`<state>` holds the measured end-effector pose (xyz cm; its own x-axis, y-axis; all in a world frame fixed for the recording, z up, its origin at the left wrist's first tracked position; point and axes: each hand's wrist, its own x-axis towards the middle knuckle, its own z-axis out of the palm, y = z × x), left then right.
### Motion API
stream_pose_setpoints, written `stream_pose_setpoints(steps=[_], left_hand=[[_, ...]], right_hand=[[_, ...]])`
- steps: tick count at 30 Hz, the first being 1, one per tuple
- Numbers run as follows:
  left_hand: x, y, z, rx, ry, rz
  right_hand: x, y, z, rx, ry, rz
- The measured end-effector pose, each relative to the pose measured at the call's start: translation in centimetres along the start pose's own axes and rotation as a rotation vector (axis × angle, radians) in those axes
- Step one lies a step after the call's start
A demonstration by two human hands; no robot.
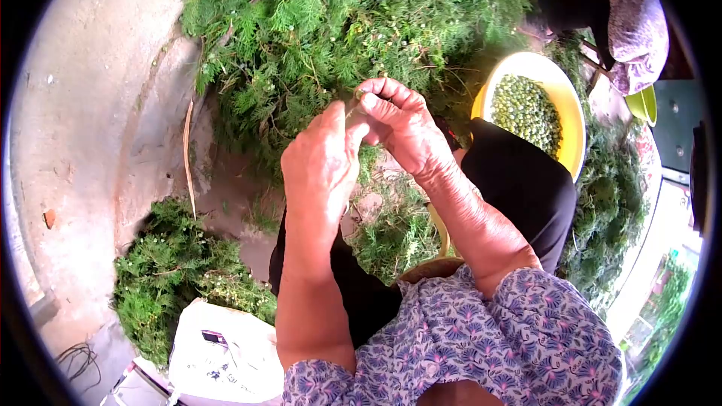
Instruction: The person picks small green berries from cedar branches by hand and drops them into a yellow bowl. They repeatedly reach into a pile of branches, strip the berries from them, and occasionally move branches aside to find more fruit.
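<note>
Both my hands are raised close together in front of the large pile of green branches [361, 22]. My left hand [323, 150] has its fingers pressed together around the end of a thin sprig [351, 105]. Thumb and forefinger of my right hand [398, 120] pinch at the sprig's upper end, where a small green bit shows. To the right of my hands stands a yellow bucket [573, 124] with many small green berries [526, 111] in it. More cut greenery [398, 233] lies below my hands, between my knees.
Another person [635, 26] sits at the upper right, near a green container [643, 105]. A smaller heap of branches [169, 263] and a white sack [226, 353] are at the lower left. A thin stick [187, 158] lies on the concrete floor [83, 128].
</note>
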<state>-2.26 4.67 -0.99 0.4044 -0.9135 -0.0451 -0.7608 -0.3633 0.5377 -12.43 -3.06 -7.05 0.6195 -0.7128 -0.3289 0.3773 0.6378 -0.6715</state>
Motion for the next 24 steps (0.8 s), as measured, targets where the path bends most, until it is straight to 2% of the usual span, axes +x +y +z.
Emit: stream_pose_setpoints(steps=[1,3,5,6,11,14,16,19,21,22,23,24], left_hand=[[-0.2,-0.8,0.8,-0.116,0.089,0.146],[-0.6,-0.3,1.1,-0.464,0.029,0.090],[-0.8,-0.1,1.2,-0.458,-0.026,0.096],[-0.8,0.0,1.2,-0.445,-0.076,0.086],[-0.2,0.7,1.8,-0.539,-0.031,0.193],[0.1,1.4,1.9,-0.499,0.032,0.232],[0.5,1.5,2.1,-0.534,-0.060,0.145],[1.0,2.2,2.2,-0.615,-0.023,0.221],[1.0,3.3,1.7,-0.699,-0.040,0.205],[1.0,3.7,1.4,-0.855,-0.074,0.085],[1.0,4.1,1.1,-1.007,-0.105,-0.037],[1.1,4.6,0.9,-1.063,-0.107,-0.064]], right_hand=[[-0.5,-0.7,-0.1,0.061,-0.004,0.020],[-1.4,-1.7,-0.7,0.133,-0.027,0.009],[-2.5,-2.7,-1.3,0.212,-0.099,0.079],[-2.9,-2.9,-1.3,0.211,-0.062,0.065],[-3.8,-4.0,-2.1,0.228,-0.079,0.092],[-4.3,-5.1,-1.7,0.166,-0.074,0.068],[-4.4,-5.5,-1.7,0.062,-0.065,0.048],[-4.3,-6.1,-1.7,-0.064,-0.048,0.007],[-4.3,-6.8,-2.0,0.031,-0.097,0.074],[-4.6,-7.4,-1.6,0.111,0.007,0.105],[-4.6,-7.9,-1.9,0.123,0.018,0.094],[-4.5,-8.3,-2.2,0.146,0.024,0.074]])
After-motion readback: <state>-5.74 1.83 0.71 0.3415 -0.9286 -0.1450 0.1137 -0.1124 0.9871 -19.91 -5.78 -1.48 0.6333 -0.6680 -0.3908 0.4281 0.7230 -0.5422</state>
